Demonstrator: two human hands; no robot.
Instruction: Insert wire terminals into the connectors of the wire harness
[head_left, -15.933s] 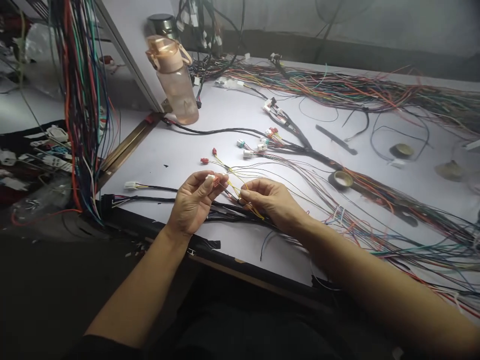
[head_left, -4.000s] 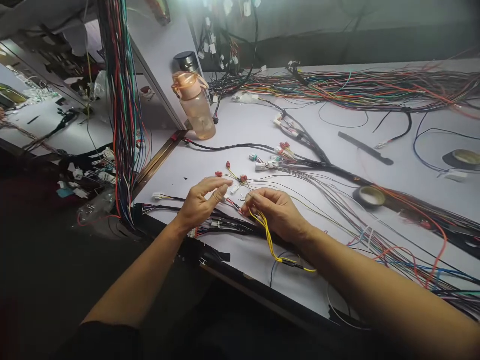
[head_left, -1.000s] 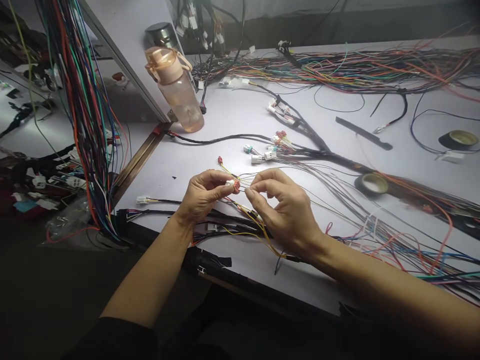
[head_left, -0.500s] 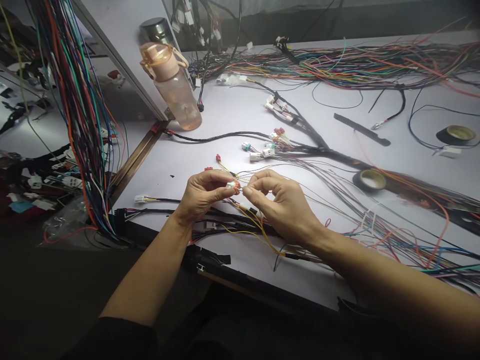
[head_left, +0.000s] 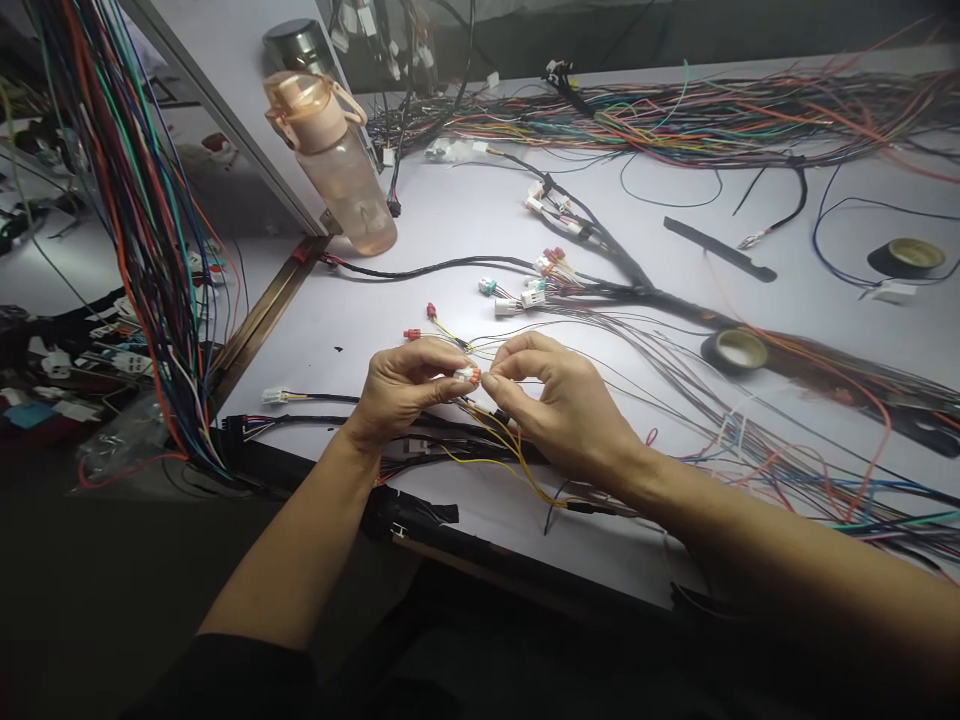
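Observation:
Between the thumb and fingers of my left hand [head_left: 401, 390] is a small white and orange wire connector [head_left: 467, 376]. My right hand [head_left: 559, 400] is pinched closed right at the connector's orange face, on a thin wire mostly hidden by the fingertips. Just beyond the hands lie two small red connectors [head_left: 431, 311] on short leads. Yellow wires [head_left: 525, 462] run below my right hand to a black-taped bundle. White connectors [head_left: 517, 303] on a branch of the harness lie farther back.
A tall bottle [head_left: 341, 175] stands at the back left beside a panel. Tape rolls [head_left: 739, 352] lie to the right near a thick black harness [head_left: 637, 280]. Loose wires [head_left: 675, 115] stretch along the back, and a wire bundle [head_left: 127, 200] hangs at the left.
My right fingertips have come slightly closer to the connector, so less of the wire shows between them. The whole view has shifted a little; my left hand keeps its hold.

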